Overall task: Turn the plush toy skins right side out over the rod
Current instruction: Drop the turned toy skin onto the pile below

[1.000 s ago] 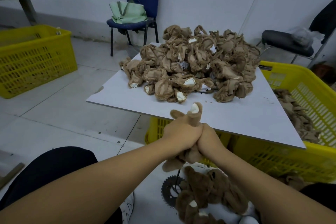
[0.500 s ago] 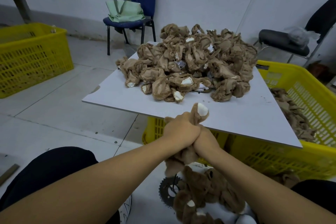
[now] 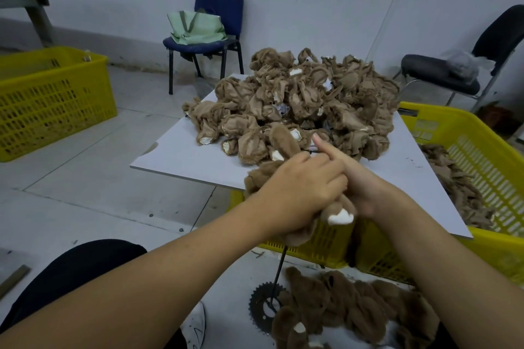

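My left hand (image 3: 300,193) grips a brown plush toy skin (image 3: 283,142) that sits over a thin black rod (image 3: 279,266); the rod stands on a toothed metal disc (image 3: 261,306) on the floor. A furry limb of the skin sticks up past my knuckles and a white-tipped limb (image 3: 340,217) hangs below. My right hand (image 3: 363,181) holds the same skin from the right, its index finger stretched out straight. A heap of inside-out tan skins (image 3: 297,105) lies on the white board (image 3: 181,156) ahead.
Finished furry brown toys (image 3: 348,312) lie on the floor near the disc. A yellow crate (image 3: 482,150) with more skins supports the board; another yellow crate (image 3: 51,99) stands left. Two chairs (image 3: 209,39) are by the wall. My dark-trousered knee (image 3: 85,269) is lower left.
The skin's white-tipped limb that stood above my fists now hangs below them. My hands have shifted on the skin, and my right index finger has straightened.
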Demonstrator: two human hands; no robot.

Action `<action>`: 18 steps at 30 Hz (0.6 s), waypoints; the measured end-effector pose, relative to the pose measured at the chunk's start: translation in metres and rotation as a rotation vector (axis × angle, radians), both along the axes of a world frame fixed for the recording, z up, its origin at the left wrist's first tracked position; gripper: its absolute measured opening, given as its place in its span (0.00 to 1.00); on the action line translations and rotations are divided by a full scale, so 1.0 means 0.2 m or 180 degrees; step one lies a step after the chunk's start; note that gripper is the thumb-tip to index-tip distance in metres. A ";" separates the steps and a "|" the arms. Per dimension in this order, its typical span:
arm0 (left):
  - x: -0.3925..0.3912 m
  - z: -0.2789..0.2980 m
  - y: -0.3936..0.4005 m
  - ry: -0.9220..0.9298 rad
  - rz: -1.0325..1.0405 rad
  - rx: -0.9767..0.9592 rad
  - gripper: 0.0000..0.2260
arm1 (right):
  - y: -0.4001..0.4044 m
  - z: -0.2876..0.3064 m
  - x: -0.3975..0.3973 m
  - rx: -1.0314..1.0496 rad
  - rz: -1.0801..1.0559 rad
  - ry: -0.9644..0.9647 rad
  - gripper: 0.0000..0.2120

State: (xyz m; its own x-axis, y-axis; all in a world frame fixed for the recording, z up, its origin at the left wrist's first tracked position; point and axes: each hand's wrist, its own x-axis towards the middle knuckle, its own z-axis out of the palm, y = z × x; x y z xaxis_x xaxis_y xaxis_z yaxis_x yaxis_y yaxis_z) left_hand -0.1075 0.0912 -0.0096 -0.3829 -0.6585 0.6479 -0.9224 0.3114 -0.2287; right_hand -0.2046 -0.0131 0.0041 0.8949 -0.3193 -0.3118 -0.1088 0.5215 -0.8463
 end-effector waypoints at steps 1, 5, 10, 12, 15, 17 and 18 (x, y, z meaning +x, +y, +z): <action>0.00 0.00 0.00 -0.0182 -0.0197 -0.0023 0.03 | -0.01 0.00 0.01 -0.0024 0.0196 -0.0039 0.19; 0.01 0.03 0.00 -0.0390 -0.0671 0.0175 0.02 | -0.06 -0.01 -0.03 -0.0293 0.0580 0.0051 0.22; 0.08 0.02 0.04 0.0165 -0.0373 0.0909 0.29 | -0.07 -0.01 -0.04 -0.0942 0.0636 -0.0336 0.12; 0.12 0.05 0.07 0.1218 -0.0177 0.1159 0.39 | -0.08 -0.03 -0.02 -0.0987 0.0518 -0.0321 0.14; 0.23 0.14 0.08 0.2188 0.0224 0.1081 0.40 | -0.06 -0.02 0.01 -0.1286 0.0176 -0.0136 0.20; 0.29 0.18 0.06 0.3440 0.0579 0.1024 0.33 | -0.04 -0.01 0.02 -0.1150 -0.0105 -0.0372 0.24; 0.32 0.19 0.05 0.4321 0.0778 0.1047 0.31 | -0.03 -0.01 0.02 -0.0903 -0.0240 -0.0536 0.27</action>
